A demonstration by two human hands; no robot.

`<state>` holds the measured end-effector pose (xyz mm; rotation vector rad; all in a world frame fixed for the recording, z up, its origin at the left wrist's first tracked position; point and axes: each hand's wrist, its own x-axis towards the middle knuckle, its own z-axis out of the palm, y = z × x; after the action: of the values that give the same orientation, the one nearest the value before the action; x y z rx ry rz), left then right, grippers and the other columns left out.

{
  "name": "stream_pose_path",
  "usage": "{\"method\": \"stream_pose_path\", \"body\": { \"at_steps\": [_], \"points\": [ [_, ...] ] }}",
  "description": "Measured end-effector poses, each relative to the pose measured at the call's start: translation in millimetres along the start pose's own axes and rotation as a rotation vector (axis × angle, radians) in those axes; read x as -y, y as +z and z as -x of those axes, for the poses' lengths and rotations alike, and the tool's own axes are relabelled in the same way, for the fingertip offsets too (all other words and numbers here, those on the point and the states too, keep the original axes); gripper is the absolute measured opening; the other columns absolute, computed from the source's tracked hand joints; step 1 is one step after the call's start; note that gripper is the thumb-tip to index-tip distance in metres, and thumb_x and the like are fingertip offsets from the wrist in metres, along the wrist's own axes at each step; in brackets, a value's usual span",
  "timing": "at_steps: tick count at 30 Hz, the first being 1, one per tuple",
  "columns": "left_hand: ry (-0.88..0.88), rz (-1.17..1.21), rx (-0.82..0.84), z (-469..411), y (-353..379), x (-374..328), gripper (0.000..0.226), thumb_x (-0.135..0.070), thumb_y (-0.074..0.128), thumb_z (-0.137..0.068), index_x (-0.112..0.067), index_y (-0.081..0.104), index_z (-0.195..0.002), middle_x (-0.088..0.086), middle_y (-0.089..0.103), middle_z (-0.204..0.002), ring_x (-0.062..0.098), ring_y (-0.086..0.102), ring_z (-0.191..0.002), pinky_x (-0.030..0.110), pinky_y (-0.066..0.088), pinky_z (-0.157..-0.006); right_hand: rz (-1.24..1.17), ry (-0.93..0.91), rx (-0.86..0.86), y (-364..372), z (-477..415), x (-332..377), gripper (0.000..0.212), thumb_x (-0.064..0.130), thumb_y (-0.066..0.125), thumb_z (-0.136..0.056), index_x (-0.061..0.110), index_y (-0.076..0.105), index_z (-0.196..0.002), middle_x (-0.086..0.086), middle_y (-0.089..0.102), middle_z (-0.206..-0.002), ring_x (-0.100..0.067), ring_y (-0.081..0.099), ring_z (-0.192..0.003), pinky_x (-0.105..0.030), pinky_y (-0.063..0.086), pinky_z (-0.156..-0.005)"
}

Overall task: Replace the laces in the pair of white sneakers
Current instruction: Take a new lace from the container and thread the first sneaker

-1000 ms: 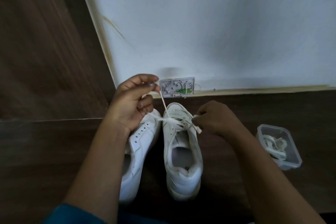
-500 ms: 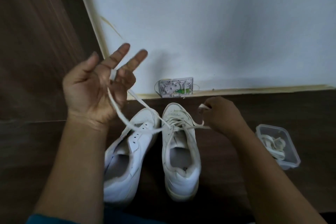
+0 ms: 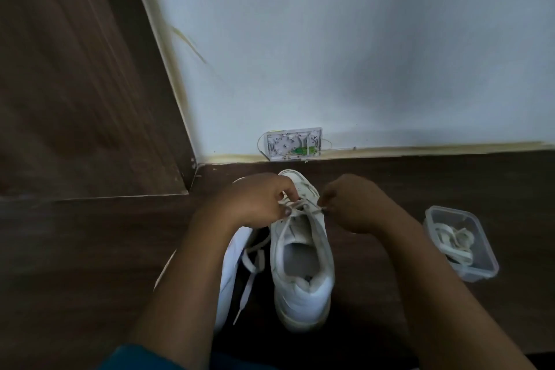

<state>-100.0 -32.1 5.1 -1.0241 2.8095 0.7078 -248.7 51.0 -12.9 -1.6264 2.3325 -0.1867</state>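
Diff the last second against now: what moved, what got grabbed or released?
The left hand, lifted with fingers spread half a second ago, dropped back to the sneaker and pinches the lace at the eyelets. The pulled-out length now lies slack beside the shoe. The right hand kept pinching the lace's other side. The sneaker and the plastic container stayed put.
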Motion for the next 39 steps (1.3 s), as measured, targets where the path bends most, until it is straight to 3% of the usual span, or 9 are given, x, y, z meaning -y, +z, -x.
{"method": "stream_pose_path", "body": {
  "at_steps": [6,9,13,18,22,28,33,36,39],
  "points": [
    [-0.026,0.184,-0.019,-7,12,12,0.022,-0.007,0.058,-0.085,-0.028,0.059,-0.09,-0.009,0.052,-0.07,0.018,0.06,-0.071,0.026,0.044,-0.059,-0.18,-0.026,0.083,-4,4,4,0.025,0.017,0.058,-0.087,-0.004,0.07,-0.082,-0.02,0.068,-0.083,-0.027,0.059,-0.071,-0.027,0.039,-0.055],
    [0.01,0.203,-0.001,-5,12,15,0.025,-0.009,0.061,-0.083,-0.031,0.052,-0.076,-0.006,0.054,-0.072,0.018,0.058,-0.072,0.031,0.047,-0.065,-0.509,-0.025,0.103,-12,8,6,0.033,0.016,0.058,-0.088,0.002,0.06,-0.057,-0.017,0.052,-0.058,-0.023,0.046,-0.052,-0.027,0.033,-0.052],
    [0.152,0.49,-0.109,-3,7,13,0.033,-0.016,0.077,-0.071,-0.032,0.053,-0.087,-0.007,0.062,-0.094,0.014,0.06,-0.092,0.038,0.051,-0.085,-0.966,-0.154,-0.049,-21,16,19,0.037,0.021,0.06,-0.089,0.008,0.054,-0.055,-0.012,0.04,-0.055,-0.018,0.034,-0.05,-0.025,0.029,-0.053],
    [0.358,1.045,-0.137,4,0,0,0.036,0.001,0.065,-0.076,-0.014,0.053,-0.107,0.016,0.06,-0.081,0.015,0.063,-0.073,0.023,0.051,-0.071,-1.214,-0.214,-0.247,-18,9,26,0.037,0.015,0.064,-0.086,-0.001,0.055,-0.054,-0.018,0.05,-0.051,-0.018,0.049,-0.053,-0.024,0.041,-0.059],
    [0.333,1.155,-0.097,9,-7,3,0.025,-0.005,0.06,-0.073,-0.015,0.068,-0.094,0.006,0.061,-0.072,0.011,0.051,-0.051,0.031,0.056,-0.068,-1.222,-0.181,-0.178,-16,12,21,0.038,0.01,0.062,-0.087,0.008,0.051,-0.05,-0.005,0.047,-0.048,-0.011,0.044,-0.047,-0.022,0.037,-0.053],
    [0.306,1.184,-0.081,5,1,4,0.04,-0.012,0.068,-0.075,-0.016,0.058,-0.113,-0.004,0.067,-0.098,0.014,0.06,-0.102,0.027,0.048,-0.093,-1.223,-0.23,-0.141,-21,14,21,0.027,0.01,0.054,-0.092,0.008,0.063,-0.066,0.001,0.058,-0.054,-0.009,0.052,-0.052,-0.021,0.041,-0.056],
    [0.391,1.263,0.014,7,0,3,0.054,-0.03,0.08,-0.069,-0.013,0.06,-0.116,0.003,0.065,-0.081,0.022,0.061,-0.076,0.04,0.051,-0.085,-1.221,-0.211,-0.109,-24,19,19,0.031,0.011,0.057,-0.088,0.007,0.059,-0.057,-0.006,0.056,-0.052,-0.014,0.045,-0.049,-0.023,0.036,-0.051],
    [0.312,1.308,-0.243,8,-5,-2,0.018,-0.006,0.071,-0.072,-0.013,0.069,-0.089,0.0,0.066,-0.066,0.016,0.055,-0.058,0.029,0.052,-0.069,-1.377,-0.163,-0.106,-22,16,18,0.038,0.009,0.062,-0.08,0.015,0.053,-0.043,0.002,0.044,-0.044,-0.01,0.038,-0.045,-0.023,0.031,-0.049],
    [0.031,1.68,-0.534,1,-11,2,0.016,-0.003,0.063,-0.075,-0.013,0.064,-0.063,-0.006,0.047,-0.041,0.007,0.039,-0.038,0.029,0.045,-0.062,-1.744,-0.163,-0.081,-27,16,12,0.031,0.019,0.063,-0.068,0.019,0.048,-0.041,0.002,0.039,-0.05,-0.013,0.037,-0.051,-0.028,0.03,-0.056]
  ]
}}
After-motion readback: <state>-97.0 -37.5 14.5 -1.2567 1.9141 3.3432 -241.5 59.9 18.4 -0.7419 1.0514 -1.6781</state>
